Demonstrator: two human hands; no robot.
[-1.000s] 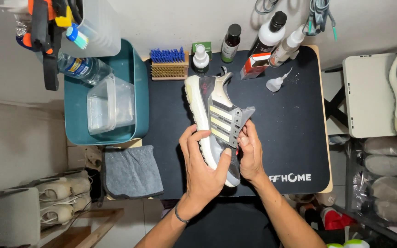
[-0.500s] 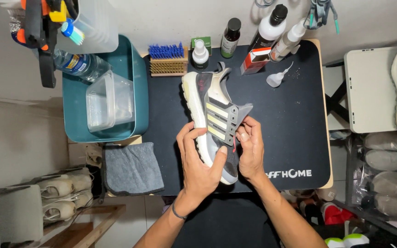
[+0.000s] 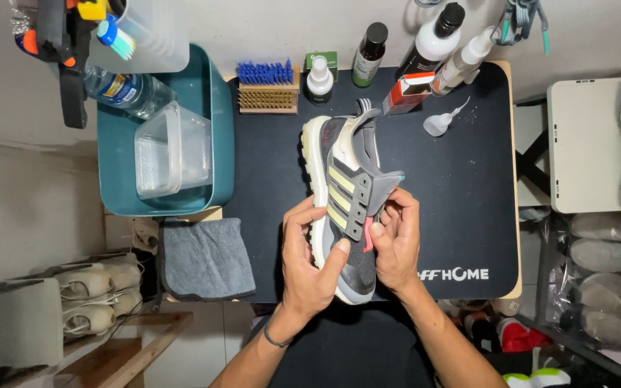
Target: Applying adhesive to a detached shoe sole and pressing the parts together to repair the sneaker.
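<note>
Both hands, left hand (image 3: 309,267) and right hand (image 3: 397,244), still grip the grey sneaker (image 3: 346,205) above the desk (image 3: 468,208), fingers wrapped around its midfoot, barely shifted since earlier. Bottles (image 3: 436,39) and a small red-and-white box (image 3: 405,93) line the far edge. The shoe's long axis runs toe-near, heel-far, tilted slightly left.

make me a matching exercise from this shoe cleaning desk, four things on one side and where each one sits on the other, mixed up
Things:
1. grey sneaker with pale yellow stripes
2. clear plastic container
3. folded grey cloth
4. blue-bristled wooden brush

Places:
A. at the far edge of the black mat, left of the small white spray bottle
B. held between the left hand and right hand
C. inside the teal tub
D. off the mat's left side, nearer the person than the tub

Pairs: 1-B, 2-C, 3-D, 4-A
</note>
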